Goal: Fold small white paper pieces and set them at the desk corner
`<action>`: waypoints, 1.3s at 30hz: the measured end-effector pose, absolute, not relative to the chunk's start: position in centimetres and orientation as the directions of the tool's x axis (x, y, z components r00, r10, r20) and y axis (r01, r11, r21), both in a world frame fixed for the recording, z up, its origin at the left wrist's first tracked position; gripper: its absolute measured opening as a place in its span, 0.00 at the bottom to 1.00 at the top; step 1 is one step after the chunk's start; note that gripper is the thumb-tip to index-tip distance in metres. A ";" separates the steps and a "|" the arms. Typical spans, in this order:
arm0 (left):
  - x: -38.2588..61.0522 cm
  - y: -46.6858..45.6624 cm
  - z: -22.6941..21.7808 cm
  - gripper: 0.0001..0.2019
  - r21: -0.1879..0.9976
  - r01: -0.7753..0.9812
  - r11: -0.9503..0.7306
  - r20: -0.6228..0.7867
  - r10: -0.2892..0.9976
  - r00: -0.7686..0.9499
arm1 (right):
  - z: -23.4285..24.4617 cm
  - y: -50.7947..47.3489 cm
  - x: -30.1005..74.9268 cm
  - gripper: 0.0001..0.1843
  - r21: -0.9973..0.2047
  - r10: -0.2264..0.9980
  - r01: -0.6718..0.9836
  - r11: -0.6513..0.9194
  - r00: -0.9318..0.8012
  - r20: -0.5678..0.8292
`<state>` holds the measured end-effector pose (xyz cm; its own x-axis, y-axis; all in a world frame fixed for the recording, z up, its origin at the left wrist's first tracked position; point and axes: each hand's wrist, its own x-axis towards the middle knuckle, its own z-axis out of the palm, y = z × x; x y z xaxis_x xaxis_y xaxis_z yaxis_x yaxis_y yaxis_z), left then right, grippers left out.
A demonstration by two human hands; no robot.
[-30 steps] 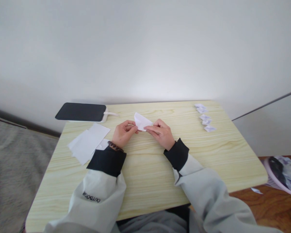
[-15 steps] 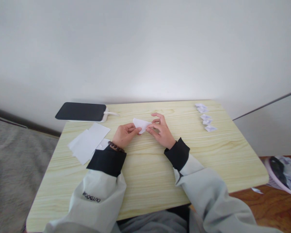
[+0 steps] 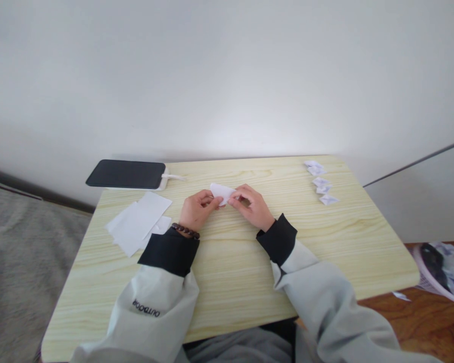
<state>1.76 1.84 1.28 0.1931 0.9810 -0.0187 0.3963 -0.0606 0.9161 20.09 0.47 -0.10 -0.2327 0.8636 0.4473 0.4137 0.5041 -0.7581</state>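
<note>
Between my hands, a little above the table [image 3: 234, 272], is a small piece of folded white paper [image 3: 221, 191]. My left hand [image 3: 199, 207] pinches its left side, thumb on the near face. My right hand [image 3: 252, 205] grips the right end, with thumb and fingers closed on it. The fingers cover parts of the paper's lower edge and right corner. Left of my left hand lie several loose white paper sheets [image 3: 139, 222], overlapping one another. Several small folded paper pieces [image 3: 322, 184] stand in a column at the table's back right.
At the back left, a black phone [image 3: 126, 174] rests on a white block with a white cable [image 3: 174, 177]. A white wall [image 3: 227, 91] rises behind the table. On the floor at right are a pink-rimmed basket [image 3: 426, 277] and a paper scrap [image 3: 401, 296].
My right hand's raised fingers have come down and closed on the folded paper. My left hand has shifted slightly to the right. The loose sheets and the column of folded pieces stay put.
</note>
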 end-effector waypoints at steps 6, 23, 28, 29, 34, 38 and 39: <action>1.5 2.1 1.1 0.18 0.929 0.369 -0.031 -0.033 0.986 0.165 | -0.4 0.5 20.4 0.06 -0.771 0.858 0.382 0.510 -0.289 0.425; 1.6 1.7 1.7 0.17 0.941 0.338 0.004 -0.118 0.941 0.318 | -0.6 0.7 20.0 0.08 -0.814 0.897 0.377 0.441 -0.173 0.406; 1.6 1.8 1.7 0.16 0.941 0.339 -0.001 -0.114 0.941 0.318 | -0.5 0.8 19.8 0.07 -0.841 0.905 0.334 0.426 -0.166 0.392; 1.7 1.8 1.7 0.16 0.941 0.340 -0.002 -0.113 0.941 0.318 | -0.5 0.8 19.7 0.07 -0.847 0.909 0.328 0.418 -0.159 0.386; 1.8 1.8 2.0 0.13 0.937 0.348 -0.003 -0.103 0.952 0.286 | -0.4 0.8 20.0 0.07 -0.848 0.919 0.354 0.394 -0.154 0.362; 1.8 1.9 1.9 0.13 0.943 0.332 -0.028 -0.062 0.965 0.256 | -0.2 0.7 20.5 0.08 -0.819 0.890 0.353 0.452 -0.238 0.389; 1.8 1.9 1.8 0.14 0.946 0.323 -0.037 -0.050 0.965 0.257 | -0.2 0.7 20.6 0.08 -0.808 0.881 0.357 0.469 -0.259 0.397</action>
<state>1.76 1.92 1.79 0.2573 0.9651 -0.0497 0.3229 -0.0374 0.9457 20.60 0.73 -0.19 -0.2588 0.8807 0.3966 0.3572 0.4688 -0.8079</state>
